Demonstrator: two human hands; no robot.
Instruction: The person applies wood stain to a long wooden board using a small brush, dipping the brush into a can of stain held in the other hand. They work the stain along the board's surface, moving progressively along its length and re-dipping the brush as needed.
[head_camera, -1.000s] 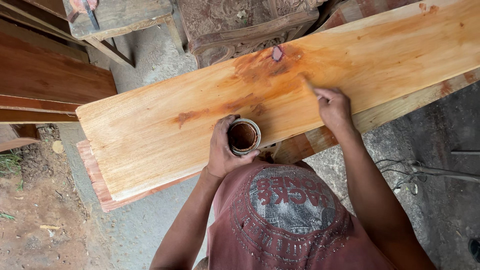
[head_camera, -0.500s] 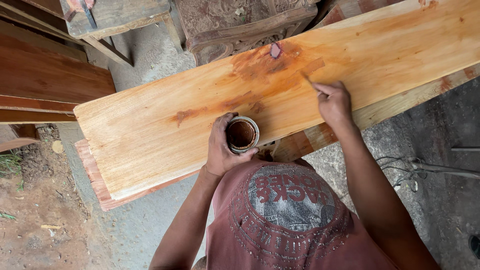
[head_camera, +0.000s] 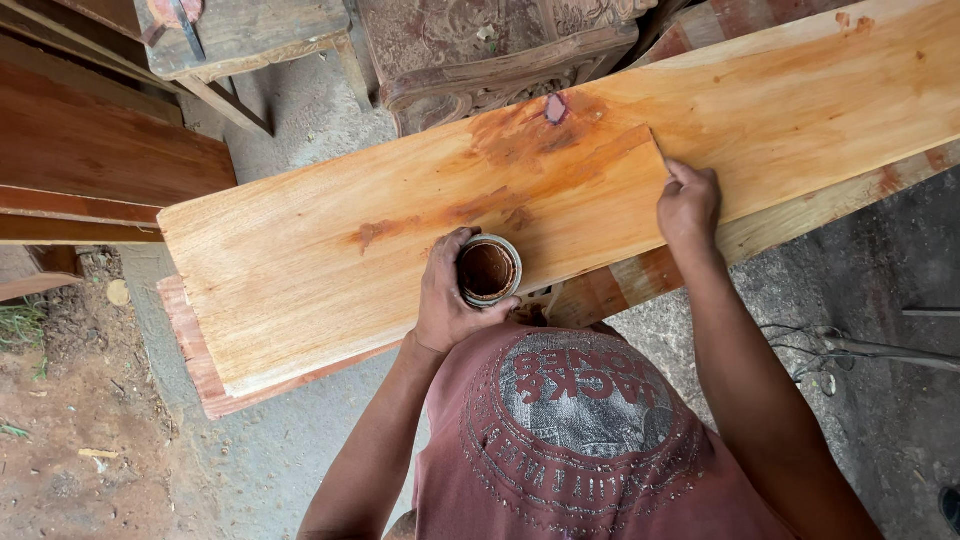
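A long pale wooden plank (head_camera: 300, 260) lies across in front of me, with orange-brown stain patches around its middle and a reddish knot (head_camera: 554, 108) near the far edge. My left hand (head_camera: 447, 300) grips a small round tin (head_camera: 488, 270) of dark brown stain, held at the plank's near edge. My right hand (head_camera: 686, 203) rests on the plank and holds a thin brush (head_camera: 660, 152) whose tip touches the wood by the stained area.
A second plank (head_camera: 640, 280) lies under the first. A carved dark wooden piece (head_camera: 480, 55) and a small wooden stool (head_camera: 250, 40) stand behind. Dark boards (head_camera: 90, 150) are stacked at the left. Metal rods (head_camera: 880, 345) lie on the concrete floor at the right.
My right hand with the brush has shifted slightly to the right along the plank. The left hand and the tin have stayed in place.
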